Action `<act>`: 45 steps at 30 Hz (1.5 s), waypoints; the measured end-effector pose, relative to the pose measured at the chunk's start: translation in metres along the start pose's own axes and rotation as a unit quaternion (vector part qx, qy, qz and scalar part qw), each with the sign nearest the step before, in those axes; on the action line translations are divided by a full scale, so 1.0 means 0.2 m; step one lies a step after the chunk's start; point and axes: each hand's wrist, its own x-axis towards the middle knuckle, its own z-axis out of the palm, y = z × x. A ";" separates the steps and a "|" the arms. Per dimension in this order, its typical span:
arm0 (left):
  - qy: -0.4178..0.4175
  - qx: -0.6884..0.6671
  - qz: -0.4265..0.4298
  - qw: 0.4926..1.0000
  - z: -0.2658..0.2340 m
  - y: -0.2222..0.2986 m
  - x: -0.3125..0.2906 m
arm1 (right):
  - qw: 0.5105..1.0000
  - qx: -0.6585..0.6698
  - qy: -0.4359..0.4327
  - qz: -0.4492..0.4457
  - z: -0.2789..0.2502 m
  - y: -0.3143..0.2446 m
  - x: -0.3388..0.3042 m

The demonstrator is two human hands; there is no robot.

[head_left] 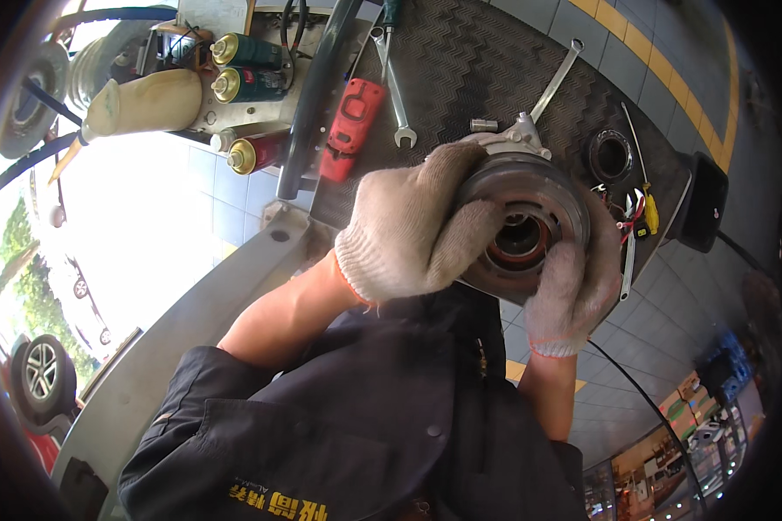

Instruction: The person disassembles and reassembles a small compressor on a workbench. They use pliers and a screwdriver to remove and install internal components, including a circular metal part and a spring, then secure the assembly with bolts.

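A round, dark metal pulley (540, 185) with a hollow centre faces me, fitted on what looks like a silver compressor (517, 137). My left hand (413, 221), in a whitish knitted glove, grips the pulley's left side, its thumb reaching over the face toward the bore. On the opposite side my right hand (578, 291), gloved alike, wraps round the rim with its thumb on the lower face. Most of the compressor body is hidden behind the pulley and my hands.
On the black ribbed mat (460, 61) lie a combination wrench (558, 80), crossed tools with an open-ended wrench (397, 108), a red device (354, 128), a socket (484, 126), a black ring (611, 154) and a yellow-handled screwdriver (651, 209). Spray cans (250, 85) stand at the left.
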 end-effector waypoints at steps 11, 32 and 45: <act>0.071 -0.542 -0.024 0.837 -0.05 0.19 -0.14 | 0.997 0.050 0.052 -0.024 0.02 -0.31 -0.10; -0.176 -0.844 -0.050 0.503 -0.67 0.18 -0.24 | 0.904 -0.184 -0.242 -0.300 -0.02 -1.12 0.07; -0.211 -0.752 0.072 0.621 -0.90 0.17 -0.24 | 0.917 -0.195 -0.132 -0.322 0.22 -1.32 -0.15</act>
